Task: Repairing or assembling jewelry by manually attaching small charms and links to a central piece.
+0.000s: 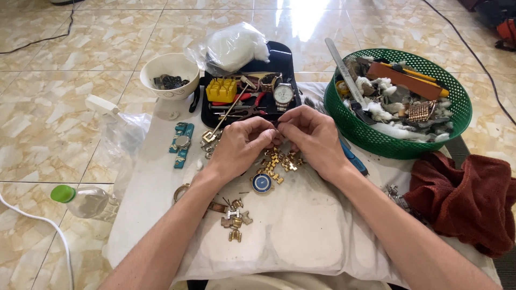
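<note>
Nearest the camera, on the white cloth (301, 236) that covers a cushion-like pad, lie a few loose gold links (234, 219). Just beyond them sits a gold watch with a blue dial (262, 183), its gold bracelet (280, 160) trailing up under the hands. The left hand (240, 145) and the right hand (314, 137) meet fingertip to fingertip just above that bracelet, each grip pinched together on a small piece too tiny to make out. A teal watch (181, 143) lies to the left, a dark red towel (467, 196) to the right. Farther off stands a black tray (279, 56) with a yellow block, pliers and a steel watch, a white bowl (167, 67) of dark parts, and a green basket (349, 121) full of tools.
</note>
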